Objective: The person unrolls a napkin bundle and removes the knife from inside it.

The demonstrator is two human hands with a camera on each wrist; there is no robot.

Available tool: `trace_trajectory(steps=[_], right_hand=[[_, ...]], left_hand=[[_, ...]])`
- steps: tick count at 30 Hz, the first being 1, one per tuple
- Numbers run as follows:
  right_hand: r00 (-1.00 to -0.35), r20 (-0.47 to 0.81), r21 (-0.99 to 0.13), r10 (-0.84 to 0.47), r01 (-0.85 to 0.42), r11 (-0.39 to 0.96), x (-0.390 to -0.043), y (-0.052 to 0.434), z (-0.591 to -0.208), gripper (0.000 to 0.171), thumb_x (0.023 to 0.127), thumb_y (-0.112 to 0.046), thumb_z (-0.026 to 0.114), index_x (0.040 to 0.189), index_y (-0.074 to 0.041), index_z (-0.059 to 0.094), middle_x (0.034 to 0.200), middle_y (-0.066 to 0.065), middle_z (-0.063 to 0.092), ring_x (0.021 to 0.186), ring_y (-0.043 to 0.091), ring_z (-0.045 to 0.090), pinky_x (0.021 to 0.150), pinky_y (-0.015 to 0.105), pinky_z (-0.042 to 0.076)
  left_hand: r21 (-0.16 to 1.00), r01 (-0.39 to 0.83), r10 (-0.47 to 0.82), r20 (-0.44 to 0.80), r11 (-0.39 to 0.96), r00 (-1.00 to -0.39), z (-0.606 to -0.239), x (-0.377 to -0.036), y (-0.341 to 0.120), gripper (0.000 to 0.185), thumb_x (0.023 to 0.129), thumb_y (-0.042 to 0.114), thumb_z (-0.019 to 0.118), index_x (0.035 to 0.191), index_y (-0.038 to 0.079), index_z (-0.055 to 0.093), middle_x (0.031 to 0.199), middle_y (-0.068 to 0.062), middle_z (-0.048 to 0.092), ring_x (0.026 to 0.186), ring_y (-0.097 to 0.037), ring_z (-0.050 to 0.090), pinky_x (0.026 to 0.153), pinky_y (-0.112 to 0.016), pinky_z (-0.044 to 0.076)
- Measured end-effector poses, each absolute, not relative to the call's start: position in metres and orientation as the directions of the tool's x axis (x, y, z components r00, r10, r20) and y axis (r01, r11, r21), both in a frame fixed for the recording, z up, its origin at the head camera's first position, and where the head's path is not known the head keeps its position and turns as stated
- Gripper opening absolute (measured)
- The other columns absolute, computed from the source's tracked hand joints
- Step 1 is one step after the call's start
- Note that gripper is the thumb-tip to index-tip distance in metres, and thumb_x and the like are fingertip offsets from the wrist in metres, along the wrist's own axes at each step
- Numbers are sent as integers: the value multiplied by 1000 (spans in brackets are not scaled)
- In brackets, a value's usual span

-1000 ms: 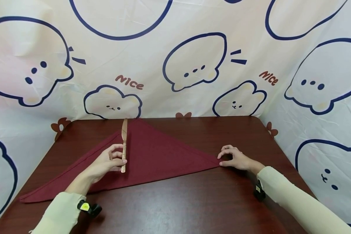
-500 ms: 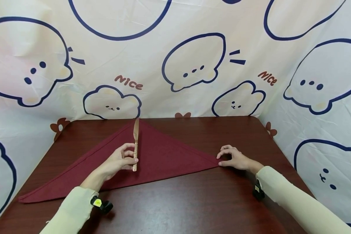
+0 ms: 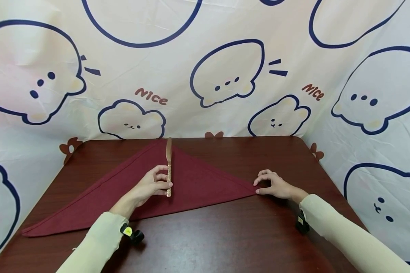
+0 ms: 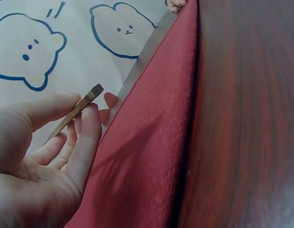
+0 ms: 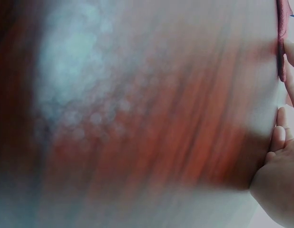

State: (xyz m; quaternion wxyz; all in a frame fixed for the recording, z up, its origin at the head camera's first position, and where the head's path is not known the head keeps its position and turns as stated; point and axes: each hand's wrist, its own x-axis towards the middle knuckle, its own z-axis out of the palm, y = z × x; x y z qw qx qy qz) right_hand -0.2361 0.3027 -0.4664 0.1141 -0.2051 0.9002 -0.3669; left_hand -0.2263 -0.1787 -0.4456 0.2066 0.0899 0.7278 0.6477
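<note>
A gold table knife (image 3: 169, 163) with a textured handle is pinched between the thumb and fingers of my left hand (image 3: 148, 188). In the head view its blade points to the back of the table. The left wrist view shows the knife (image 4: 80, 110) held above the cloth, handle end nearest, its blade mostly hidden by the fingers. A dark red napkin (image 3: 198, 178) folded into a triangle lies below. At the napkin's right corner, my right hand (image 3: 276, 185) pinches the tip between thumb and forefinger. Only the edge of that hand (image 5: 280, 175) shows in the right wrist view.
The brown wooden table (image 3: 225, 235) carries the napkin, whose left corner reaches the table's left side. A patterned cloth backdrop (image 3: 177, 68) hangs behind the table and along both sides.
My left hand has moved to the right with the knife, from the napkin's left part to near its middle. The right hand and the napkin have stayed in place.
</note>
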Motion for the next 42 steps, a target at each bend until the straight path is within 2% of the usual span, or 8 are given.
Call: trace_trajectory(steps=[12, 21, 33, 42], right_hand=[[-888, -47, -693, -457, -300, 655, -234, 303, -468, 14, 88, -21, 79, 100, -18, 74, 121, 11, 52, 118, 28, 42, 100, 51, 33], [-893, -58, -705, -447, -280, 651, -234, 304, -466, 15, 88, -21, 79, 102, -17, 74, 124, 11, 51, 120, 30, 42, 101, 58, 33], [-890, -43, -705, -453, -294, 646, -235, 305, -469, 14, 88, -21, 79, 101, -18, 74, 122, 10, 52, 118, 28, 42, 100, 52, 33], [-888, -42, -700, -457, -300, 648, -235, 303, -467, 14, 88, -21, 79, 101, -18, 74, 121, 10, 52, 118, 28, 42, 100, 52, 34]], left_hand=[[983, -142, 404, -178, 117, -897, -447, -232, -150, 68, 94, 3, 66, 150, -1, 28, 102, -6, 60, 84, -14, 67, 75, -32, 61], [981, -156, 386, -190, 119, -903, -443, -241, -125, 64, 95, 1, 66, 149, 2, 31, 102, -6, 61, 81, -14, 68, 75, -31, 61], [976, -196, 344, -219, 99, -913, -443, -251, -97, 62, 94, 1, 68, 147, 7, 37, 102, -7, 61, 80, -15, 67, 72, -30, 61], [974, -211, 332, -224, 76, -916, -444, -259, -74, 60, 94, 0, 67, 147, 8, 39, 101, -7, 63, 79, -14, 67, 71, -31, 61]])
